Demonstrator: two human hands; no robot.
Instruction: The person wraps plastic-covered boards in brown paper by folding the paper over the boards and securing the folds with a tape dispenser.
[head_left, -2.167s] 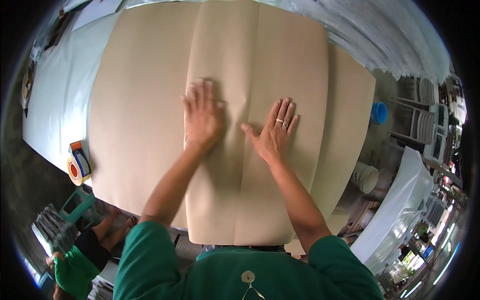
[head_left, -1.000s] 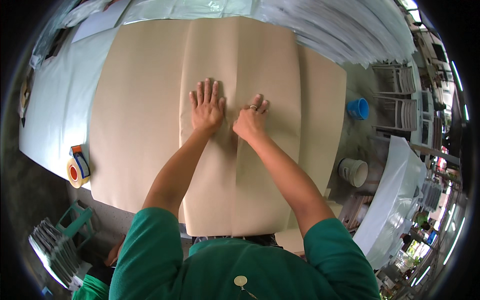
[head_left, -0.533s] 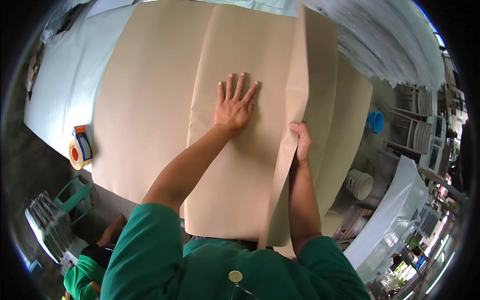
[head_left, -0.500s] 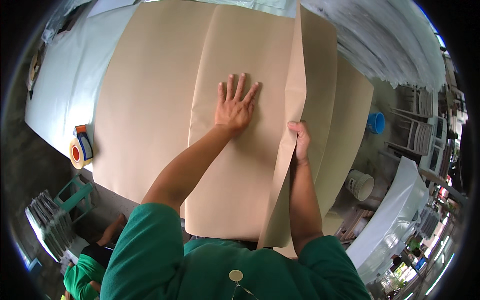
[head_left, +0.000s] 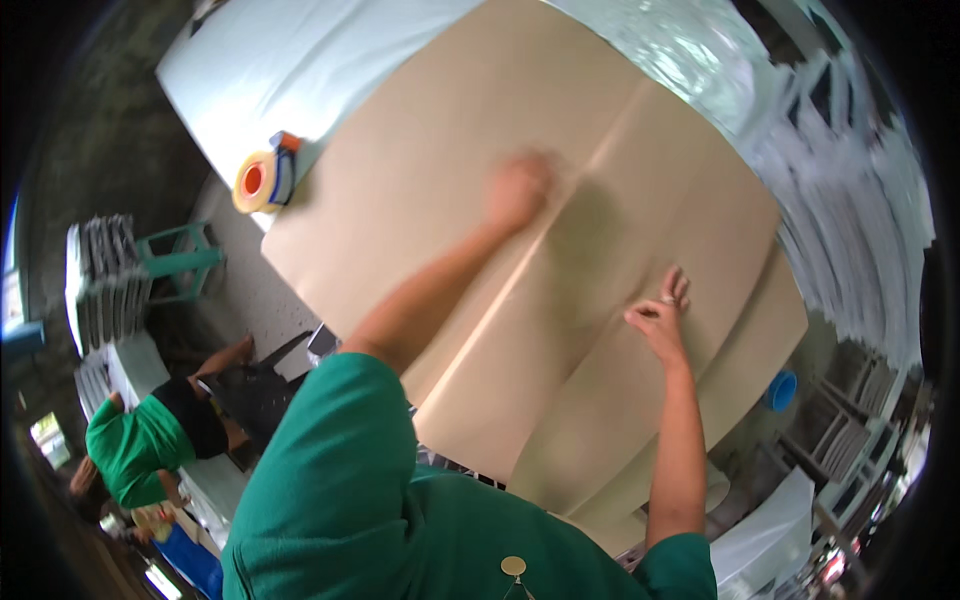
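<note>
A large sheet of brown paper [head_left: 470, 130] lies across the table, with fold lines running away from me. My left hand [head_left: 522, 190] is over its middle, left of a bright crease, and motion smears its fingers. Farther right, my right hand [head_left: 660, 312] pinches a raised fold of the paper between thumb and forefinger, its other fingers stretched out. The fold throws a soft shadow toward the left.
A tape dispenser [head_left: 262, 180] sits on the white sheeting [head_left: 290, 60] at left. Wrapped grey-white stacks [head_left: 835, 190] stand at far right, above a blue bucket [head_left: 780, 390]. A green stool [head_left: 185, 262] and a person in green [head_left: 150, 440] are at lower left.
The view has turned, so the table appears tilted. My left hand, flat with fingers spread before, is now blurred in motion. The upright paper flap at my right hand has come down lower.
</note>
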